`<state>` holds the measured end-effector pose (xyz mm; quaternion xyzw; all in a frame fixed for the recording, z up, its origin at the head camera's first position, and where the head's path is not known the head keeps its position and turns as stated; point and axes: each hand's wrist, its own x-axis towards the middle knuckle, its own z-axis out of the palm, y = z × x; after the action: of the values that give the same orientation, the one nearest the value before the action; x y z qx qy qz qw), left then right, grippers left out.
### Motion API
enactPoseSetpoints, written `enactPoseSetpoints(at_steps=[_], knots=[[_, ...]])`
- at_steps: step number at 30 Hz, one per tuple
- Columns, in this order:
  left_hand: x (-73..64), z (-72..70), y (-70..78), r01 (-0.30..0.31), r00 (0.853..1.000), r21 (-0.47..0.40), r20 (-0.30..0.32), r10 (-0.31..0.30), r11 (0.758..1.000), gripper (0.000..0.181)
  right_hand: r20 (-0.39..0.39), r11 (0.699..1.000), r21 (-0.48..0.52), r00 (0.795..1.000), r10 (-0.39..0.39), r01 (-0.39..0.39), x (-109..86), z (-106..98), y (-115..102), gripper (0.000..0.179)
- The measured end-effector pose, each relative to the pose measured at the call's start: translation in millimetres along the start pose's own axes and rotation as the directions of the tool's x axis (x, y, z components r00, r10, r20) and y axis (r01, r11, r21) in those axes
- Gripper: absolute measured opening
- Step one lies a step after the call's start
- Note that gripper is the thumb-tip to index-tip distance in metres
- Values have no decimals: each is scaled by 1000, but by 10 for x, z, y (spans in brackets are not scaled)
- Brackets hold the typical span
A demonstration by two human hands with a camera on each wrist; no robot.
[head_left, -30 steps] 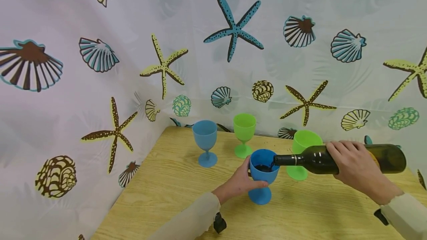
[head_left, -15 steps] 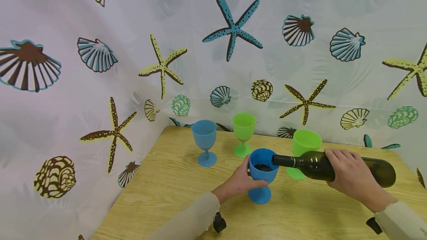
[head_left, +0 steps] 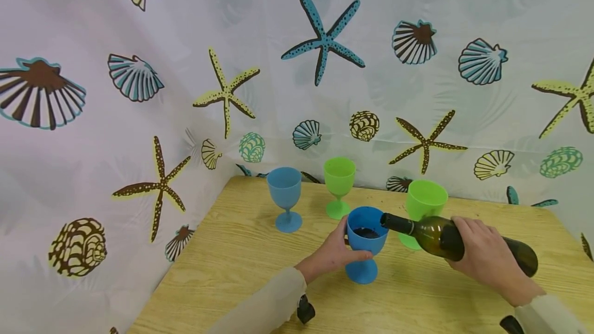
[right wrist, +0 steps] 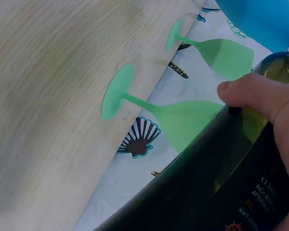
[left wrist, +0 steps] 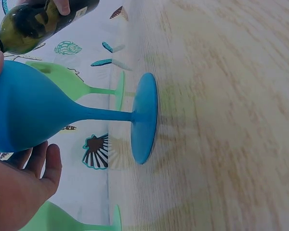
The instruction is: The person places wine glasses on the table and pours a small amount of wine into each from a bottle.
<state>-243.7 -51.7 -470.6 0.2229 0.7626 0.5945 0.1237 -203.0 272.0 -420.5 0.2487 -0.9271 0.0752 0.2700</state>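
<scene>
Left hand grips a blue cup, right hand a bottle. Drink seems poured; the bottle isn't down yet.

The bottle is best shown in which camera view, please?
The head view, showing the bottle from mouth to base, partly covered by the right hand. The left wrist view cuts off its mouth and base; the right wrist view shows a close-up section with lettering.
</scene>
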Motion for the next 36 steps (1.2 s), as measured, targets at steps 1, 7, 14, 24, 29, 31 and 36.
enactPoseSetpoints(at_steps=[1, 7, 14, 24, 29, 31, 36], knots=[[0, -3, -4, 0, 1000, 0, -1, 0, 1000, 86, -5, 1000, 24, 1000, 20, -20, -9, 14, -10, 87], [-8, -8, -8, -2, 1000, -14, 5, 2, 1000, 89, -80, 974, 203, 989, 123, -105, -43, 71, -74, 79], [0, 7, -6, -6, 1000, -22, 9, 6, 1000, 90, -92, 893, 367, 945, 314, -261, -104, 78, -136, 81], [15, 48, 21, -15, 1000, -35, -28, 14, 999, 84, 20, 711, 503, 829, 559, -492, -161, 34, -128, 86], [60, 84, 16, -3, 999, -58, -44, 1, 998, 85, 19, 676, 530, 804, 595, -513, -209, 47, -119, 87], [89, 97, 15, 6, 998, -59, -58, -9, 998, 86, 5, 673, 532, 797, 604, -514, -233, 58, -118, 87], [192, 116, 39, 15, 993, -10, -120, -17, 1000, 89, -5, 653, 550, 780, 625, -520, -272, 62, -105, 85]])
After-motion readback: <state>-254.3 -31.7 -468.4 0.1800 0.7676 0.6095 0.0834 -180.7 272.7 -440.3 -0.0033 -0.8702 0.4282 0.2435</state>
